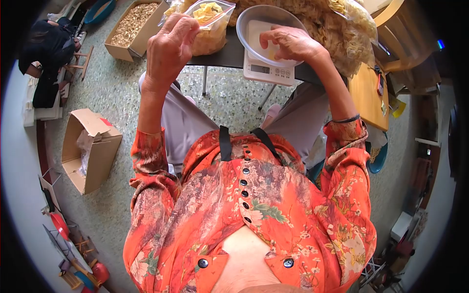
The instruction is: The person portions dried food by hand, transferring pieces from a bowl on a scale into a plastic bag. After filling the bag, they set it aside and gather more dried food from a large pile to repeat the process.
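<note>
My left hand (172, 46) is closed, its fingertips pinching the left edge of a clear zip bag (221, 11) with yellow dried flakes inside. The bag's mouth faces up. My right hand (295, 43) reaches into a clear plastic bowl (245, 30), fingers bent and apart; a small yellowish patch shows beneath them, too faint to name. The bowl rests on a white digital scale (269, 73), whose display digits I cannot read. Beside the bag's lower part, more yellow flakes fill a rounded clear bag (210, 43).
Large clear bags of dried flakes (337, 36) cover the dark table's right side. A carton of brown pieces (132, 24) stands at the left, an open cardboard box (90, 149) below it. Another person (49, 53) sits far left. A wooden stool (367, 93) is at the right.
</note>
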`<state>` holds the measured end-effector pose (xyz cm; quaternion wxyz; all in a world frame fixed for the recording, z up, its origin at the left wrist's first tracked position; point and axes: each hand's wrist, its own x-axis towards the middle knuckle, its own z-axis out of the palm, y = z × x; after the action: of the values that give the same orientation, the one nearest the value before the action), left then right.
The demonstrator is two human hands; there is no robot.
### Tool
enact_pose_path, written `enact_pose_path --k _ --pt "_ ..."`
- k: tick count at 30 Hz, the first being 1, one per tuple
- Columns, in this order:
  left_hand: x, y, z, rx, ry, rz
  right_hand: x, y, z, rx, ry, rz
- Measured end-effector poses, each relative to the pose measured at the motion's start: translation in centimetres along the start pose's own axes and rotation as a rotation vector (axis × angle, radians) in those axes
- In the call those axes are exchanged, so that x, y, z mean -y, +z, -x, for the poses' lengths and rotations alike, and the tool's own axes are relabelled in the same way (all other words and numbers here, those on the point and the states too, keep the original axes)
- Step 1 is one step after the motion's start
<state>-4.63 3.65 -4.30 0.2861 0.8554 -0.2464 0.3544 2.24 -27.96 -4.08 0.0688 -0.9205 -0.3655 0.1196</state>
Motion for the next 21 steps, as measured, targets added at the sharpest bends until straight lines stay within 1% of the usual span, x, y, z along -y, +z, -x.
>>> enact_pose_path --k 5,6,7,9,13,15,16,18,19,20,21 --pt "0.5 0.5 -0.1 -0.011 -0.017 0.023 -0.6 0.4 -0.9 -0.080 0.014 -0.032" --pt "0.5 0.5 -0.1 -0.006 -0.016 0.025 -0.9 0.7 -1.0 -0.178 -0.033 -0.029" --pt "0.5 0.5 -0.1 -0.003 -0.027 0.030 -1.2 0.9 -1.1 -0.179 -0.029 -0.033" --pt "0.4 0.6 -0.1 0.004 -0.034 0.037 -1.7 1.1 -1.3 -0.216 -0.093 0.026" --pt "0.0 0.5 -0.3 0.019 -0.048 0.043 -2.1 1.9 -1.6 -0.268 -0.120 0.067" --pt "0.0 0.5 -0.2 0.018 -0.048 0.043 -2.1 2.0 -1.6 -0.368 -0.141 0.089" --pt "0.0 0.6 -0.2 0.016 -0.033 0.037 -2.2 1.8 -1.6 -0.369 -0.140 0.090" --pt "0.0 0.5 -0.2 0.011 -0.016 0.032 -2.2 0.5 -1.5 -0.313 -0.075 -0.107" --pt "-0.1 0.5 -0.2 0.014 0.001 0.020 -2.0 -0.2 -1.4 -0.346 -0.080 -0.155" --pt "-0.2 0.5 -0.1 0.016 0.017 0.008 -1.9 -1.1 -1.0 -0.324 -0.005 -0.237" --pt "-0.4 0.5 -0.1 0.009 0.018 0.007 -0.2 -3.2 -0.2 -0.302 0.067 -0.316"
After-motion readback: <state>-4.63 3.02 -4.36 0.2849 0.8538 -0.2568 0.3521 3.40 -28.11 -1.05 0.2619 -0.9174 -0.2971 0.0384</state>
